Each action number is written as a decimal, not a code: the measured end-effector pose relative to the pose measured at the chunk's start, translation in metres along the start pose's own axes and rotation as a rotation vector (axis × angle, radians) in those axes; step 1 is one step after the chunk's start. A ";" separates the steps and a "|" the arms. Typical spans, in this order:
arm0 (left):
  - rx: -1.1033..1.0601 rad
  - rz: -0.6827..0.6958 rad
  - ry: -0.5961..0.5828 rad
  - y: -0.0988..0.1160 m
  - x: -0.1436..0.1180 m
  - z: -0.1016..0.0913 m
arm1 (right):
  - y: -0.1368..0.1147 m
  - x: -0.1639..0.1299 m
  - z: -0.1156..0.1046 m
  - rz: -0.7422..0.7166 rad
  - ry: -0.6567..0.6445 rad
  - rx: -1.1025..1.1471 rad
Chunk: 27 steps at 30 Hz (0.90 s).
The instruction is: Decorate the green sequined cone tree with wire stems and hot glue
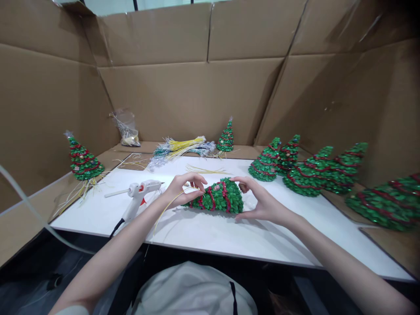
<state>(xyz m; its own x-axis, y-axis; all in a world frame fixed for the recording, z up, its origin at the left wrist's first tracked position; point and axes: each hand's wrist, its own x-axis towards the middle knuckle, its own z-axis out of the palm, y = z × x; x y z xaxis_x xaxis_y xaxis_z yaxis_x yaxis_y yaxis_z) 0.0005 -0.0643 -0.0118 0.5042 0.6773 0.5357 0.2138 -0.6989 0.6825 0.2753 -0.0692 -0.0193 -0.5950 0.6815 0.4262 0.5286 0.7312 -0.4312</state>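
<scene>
Lying cone tree [219, 197]: green leaf scales, spiralling red bead garland, small pinkish dots.
Thin wire [163, 213] at its tip: yellow.
Plastic glue gun [140, 192], near left: white, red trigger, black cord.
Flat tabletop board [203, 232]: white.
Cardboard walls [183, 96]: plain brown.
Far wire bundle [183, 146]: yellow, green, silvery white.
Finished trees, right [308, 173]: green with red garlands.

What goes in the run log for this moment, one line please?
left hand: pinches tip of small tree with yellow wire | right hand: cups tree base | tree: lying on white board | glue gun: left, untouched
</scene>
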 end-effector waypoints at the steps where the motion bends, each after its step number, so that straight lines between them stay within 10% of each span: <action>1: 0.008 0.003 0.003 0.000 0.000 0.000 | -0.001 0.000 0.001 0.002 0.003 0.000; 27: 0.117 -0.031 0.012 -0.009 -0.002 0.003 | -0.004 0.004 0.007 0.208 0.102 0.418</action>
<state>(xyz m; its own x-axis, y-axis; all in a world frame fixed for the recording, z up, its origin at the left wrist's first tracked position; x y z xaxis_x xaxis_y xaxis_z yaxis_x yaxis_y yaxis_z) 0.0004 -0.0601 -0.0206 0.4859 0.7014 0.5215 0.3256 -0.6990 0.6367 0.2664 -0.0695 -0.0212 -0.4287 0.8267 0.3644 0.3289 0.5185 -0.7893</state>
